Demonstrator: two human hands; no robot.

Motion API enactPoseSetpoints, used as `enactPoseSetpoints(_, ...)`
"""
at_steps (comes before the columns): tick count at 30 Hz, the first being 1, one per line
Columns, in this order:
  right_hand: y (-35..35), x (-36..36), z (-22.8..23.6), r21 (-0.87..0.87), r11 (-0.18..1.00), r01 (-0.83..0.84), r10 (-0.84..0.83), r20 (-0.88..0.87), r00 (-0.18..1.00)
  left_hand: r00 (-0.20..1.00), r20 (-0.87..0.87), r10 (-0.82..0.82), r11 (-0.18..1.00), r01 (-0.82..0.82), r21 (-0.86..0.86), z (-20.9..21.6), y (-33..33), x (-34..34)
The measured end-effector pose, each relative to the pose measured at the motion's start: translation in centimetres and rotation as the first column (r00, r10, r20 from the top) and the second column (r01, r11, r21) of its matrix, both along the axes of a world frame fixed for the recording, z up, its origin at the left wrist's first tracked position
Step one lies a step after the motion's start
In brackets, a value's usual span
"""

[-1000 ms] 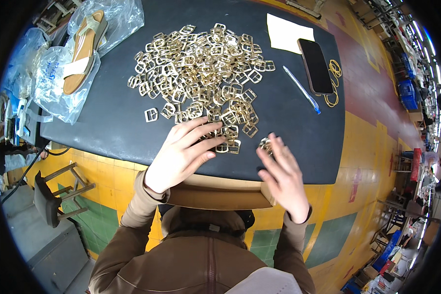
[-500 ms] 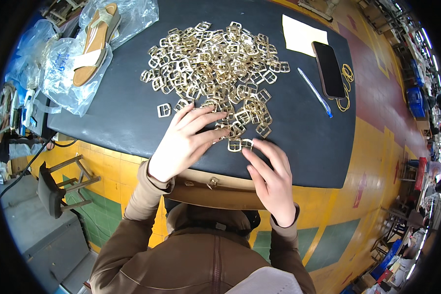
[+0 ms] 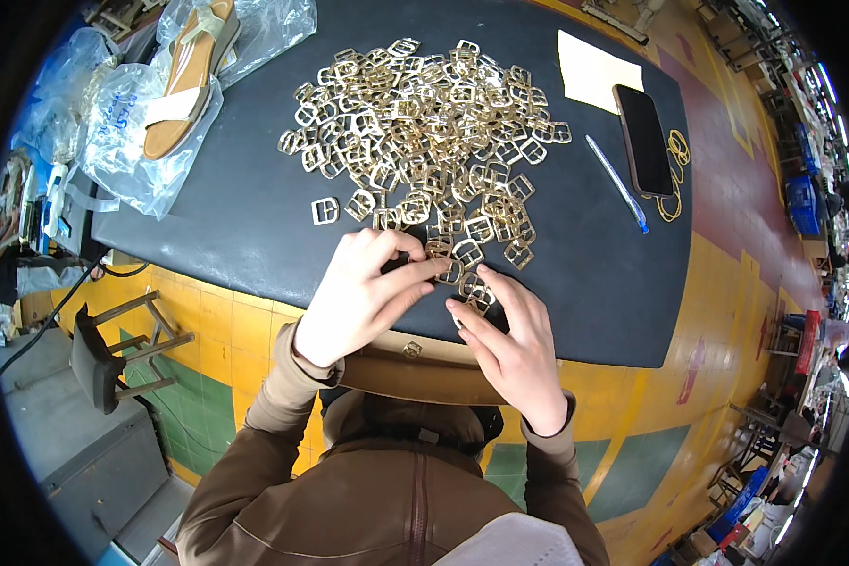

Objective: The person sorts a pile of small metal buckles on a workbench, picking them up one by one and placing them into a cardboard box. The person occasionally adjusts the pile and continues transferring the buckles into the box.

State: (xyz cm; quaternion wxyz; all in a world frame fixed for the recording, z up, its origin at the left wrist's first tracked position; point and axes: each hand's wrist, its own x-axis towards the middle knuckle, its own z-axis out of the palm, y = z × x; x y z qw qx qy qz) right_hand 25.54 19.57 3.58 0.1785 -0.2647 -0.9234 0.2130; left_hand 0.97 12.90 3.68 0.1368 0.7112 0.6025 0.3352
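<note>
A heap of gold-coloured metal buckles covers the middle of the dark table. At its near edge my left hand has bent fingers, with the index fingertip against a buckle. My right hand lies just right of it, fingers closed about another buckle close to the table's front edge. Fingers partly cover both buckles, so the exact grip is hard to see. Behind my left hand, a few loose buckles, one a square buckle, lie apart from the heap.
A tan strap sandal rests on clear plastic bags at left. To the right are pale paper, a phone, a blue pen and yellow cord. A single buckle lies on the brown ledge below the table edge.
My left hand's fingers have curled, moving slightly nearer my body. My right hand has drawn a buckle a little toward the front edge. The whole view has shifted slightly.
</note>
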Motion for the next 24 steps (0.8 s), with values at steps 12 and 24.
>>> enactPoseSetpoints(12, 2.0, 0.5, 0.4, -0.086, 0.996, 0.027, -0.029, -0.022, 0.999, 0.989, -0.111, 0.101, 0.995, -0.102, -0.005, -0.5, -1.5, 4.9)
enactPoseSetpoints(24, 2.4, 1.1, 0.5, -0.027, 0.993, -0.114, 0.113, -0.034, 0.993, 0.951, -0.227, 0.208, 0.973, -0.226, -0.056, -0.1, -1.6, 3.0)
